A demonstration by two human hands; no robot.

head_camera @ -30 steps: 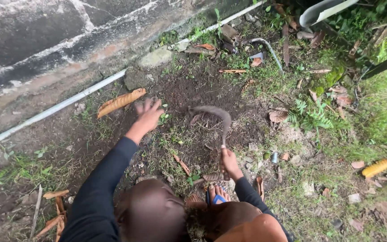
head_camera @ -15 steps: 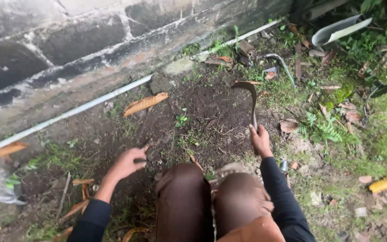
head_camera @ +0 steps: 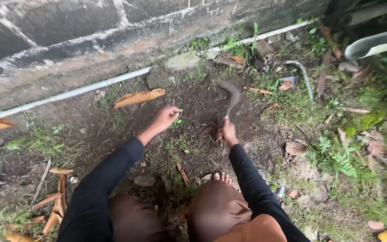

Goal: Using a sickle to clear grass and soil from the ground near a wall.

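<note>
Right hand (head_camera: 227, 133) grips the sickle (head_camera: 232, 93) over bare soil (head_camera: 202, 103); left hand (head_camera: 165, 117) pinches a weed (head_camera: 177, 122); grass (head_camera: 182, 144) remains uncleared.

sleeves (head_camera: 99, 188): long, black | trousers (head_camera: 216, 208): brown | toes (head_camera: 220, 177): bare

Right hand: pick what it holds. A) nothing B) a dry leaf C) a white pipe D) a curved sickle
D: the right hand grips the handle of a curved sickle, whose blade rises over the bare soil.
</note>
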